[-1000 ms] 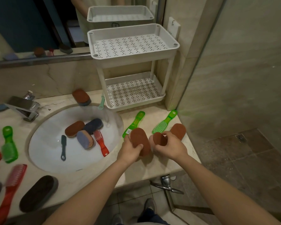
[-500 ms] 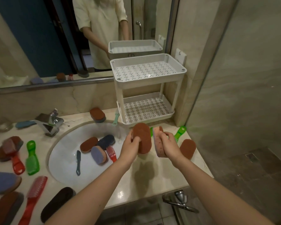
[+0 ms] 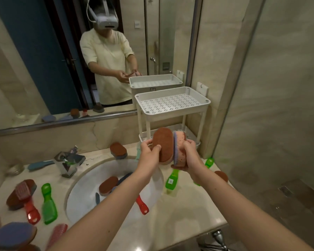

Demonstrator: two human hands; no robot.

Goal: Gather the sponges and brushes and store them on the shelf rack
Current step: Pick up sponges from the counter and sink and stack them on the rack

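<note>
Blue and brown sponges [image 3: 14, 234] are lying blurred at the counter's [image 3: 179, 220] near left corner, and the frame edge is cutting some off. One forearm is hiding part of the red brush [image 3: 142, 206] in the sink [image 3: 80, 196]. The white label [image 3: 170, 181] on the green brush [image 3: 173, 175] is too small to read. Above the counter, the left hand [image 3: 149, 154] is gripping a brown sponge [image 3: 162, 144] and the right hand [image 3: 190, 158] is clasping a pink sponge [image 3: 179, 153], together covering the rack's [image 3: 172, 105] lower shelf.

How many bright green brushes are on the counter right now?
3 green brushes: one left of the sink, one right of it, one farther right, partly behind the right arm. More may be hidden.
</note>
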